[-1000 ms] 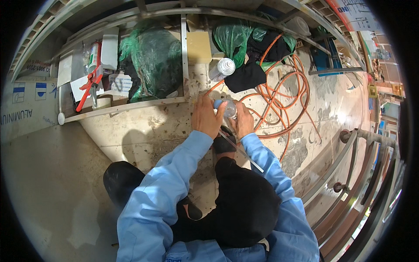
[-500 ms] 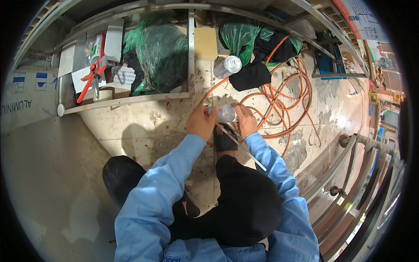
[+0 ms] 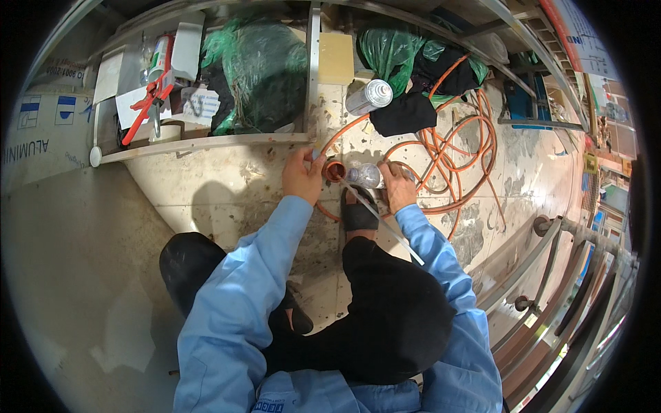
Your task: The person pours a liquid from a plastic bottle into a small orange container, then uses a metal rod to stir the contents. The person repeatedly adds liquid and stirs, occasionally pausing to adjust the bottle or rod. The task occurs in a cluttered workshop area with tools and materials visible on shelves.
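My right hand (image 3: 400, 188) is closed around a clear plastic bottle (image 3: 365, 176), which lies tilted with its neck pointing left. Close to the bottle's neck stands a small reddish-brown cup (image 3: 334, 171). A long pale stick (image 3: 385, 226) slants from the cup down to the right, over my sandalled foot. On the cup's other side, my left hand (image 3: 302, 175) is pinched on a small light-blue cap (image 3: 316, 154). Whether any liquid leaves the bottle, I cannot tell.
Beyond my hands are a spray can (image 3: 370, 97), a black cloth (image 3: 403, 115) and a coiled orange hose (image 3: 447, 155). A metal-framed rack (image 3: 206, 142) at the far left holds red-handled pliers (image 3: 147, 110) and green plastic bags (image 3: 258, 79). Metal rails (image 3: 530, 275) stand at my right.
My left hand has come away from the bottle's neck toward the left, with the cap between its fingers. The bottle has shifted slightly right, and the cup now shows between my hands.
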`<act>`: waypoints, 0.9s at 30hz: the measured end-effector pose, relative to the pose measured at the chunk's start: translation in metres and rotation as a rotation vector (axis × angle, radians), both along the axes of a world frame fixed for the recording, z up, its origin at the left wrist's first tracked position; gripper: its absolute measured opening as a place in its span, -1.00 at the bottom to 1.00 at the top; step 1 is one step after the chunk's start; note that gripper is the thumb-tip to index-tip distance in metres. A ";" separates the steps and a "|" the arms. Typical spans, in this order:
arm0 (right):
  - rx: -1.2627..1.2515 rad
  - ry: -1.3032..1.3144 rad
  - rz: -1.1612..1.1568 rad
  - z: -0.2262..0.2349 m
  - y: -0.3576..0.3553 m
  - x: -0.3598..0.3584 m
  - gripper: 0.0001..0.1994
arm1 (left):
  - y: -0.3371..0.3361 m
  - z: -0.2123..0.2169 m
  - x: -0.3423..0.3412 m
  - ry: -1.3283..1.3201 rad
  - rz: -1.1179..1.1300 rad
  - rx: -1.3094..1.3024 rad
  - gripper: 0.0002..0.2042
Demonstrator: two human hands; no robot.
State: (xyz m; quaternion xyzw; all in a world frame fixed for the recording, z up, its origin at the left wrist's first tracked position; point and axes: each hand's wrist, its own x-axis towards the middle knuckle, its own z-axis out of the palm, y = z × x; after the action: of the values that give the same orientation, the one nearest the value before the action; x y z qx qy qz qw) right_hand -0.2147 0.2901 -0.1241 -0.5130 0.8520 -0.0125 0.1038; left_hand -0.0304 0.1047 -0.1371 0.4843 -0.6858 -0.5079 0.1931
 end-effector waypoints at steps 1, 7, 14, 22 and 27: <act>0.007 -0.001 0.003 0.000 0.001 0.000 -0.62 | -0.001 -0.001 0.000 0.014 0.000 -0.017 -0.68; 0.054 0.016 -0.008 -0.004 0.004 -0.001 -0.65 | -0.001 -0.002 -0.002 0.051 0.020 0.002 -0.67; 0.053 0.088 -0.006 -0.012 0.006 -0.001 -0.70 | -0.003 0.008 -0.002 0.041 0.007 0.086 -0.65; 0.084 0.152 0.021 -0.016 0.007 -0.001 -0.72 | -0.002 0.015 -0.005 0.046 -0.002 0.104 -0.59; 0.089 0.170 0.026 -0.013 0.006 0.001 -0.72 | -0.001 0.006 -0.004 0.043 -0.044 0.109 -0.56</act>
State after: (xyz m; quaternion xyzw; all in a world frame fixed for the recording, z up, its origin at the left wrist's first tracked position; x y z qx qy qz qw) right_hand -0.2134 0.2962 -0.1371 -0.5182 0.8506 0.0704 0.0540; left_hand -0.0341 0.1033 -0.1310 0.4677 -0.6631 -0.5592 0.1699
